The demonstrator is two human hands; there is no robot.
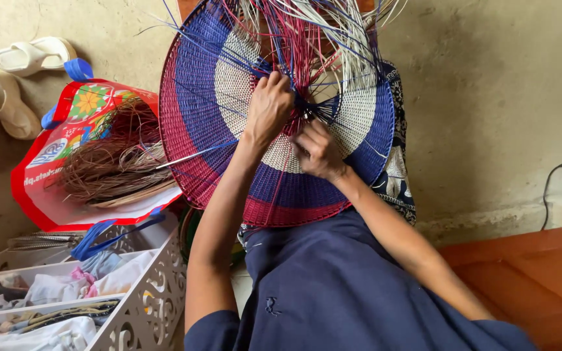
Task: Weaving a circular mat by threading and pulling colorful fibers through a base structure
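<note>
a round woven disc (274,188) stands tilted up on the person's lap, its face turned toward the camera, with rings of white, dark blue and crimson running out from the middle to a crimson rim. loose strands (307,32) in white, blue and crimson fan upward from its centre past the top of the view. the left hand (269,107) is curled over the middle of the disc, fingers pinched on a bunch of these strands. the right hand (317,153) sits just below and beside it, fingers bent in against the weave and nipping strands at the centre; which strand each finger holds cannot be told. one long pale strand (193,155) sticks out to the left across the disc's rim.

below the disc lies the person's dark blue garment (333,286), with a patterned cloth (398,175) behind the disc's right edge. to the left a red printed bag (47,195) with blue handles holds a tangle of brown fibre (115,162). near it, lower left, a white cut-out organiser (151,292) holds folded clothes. pale sandals (14,78) lie on the floor at upper left. an orange-brown surface (535,266) fills the lower right, and a black cable (548,188) hangs on the wall.
</note>
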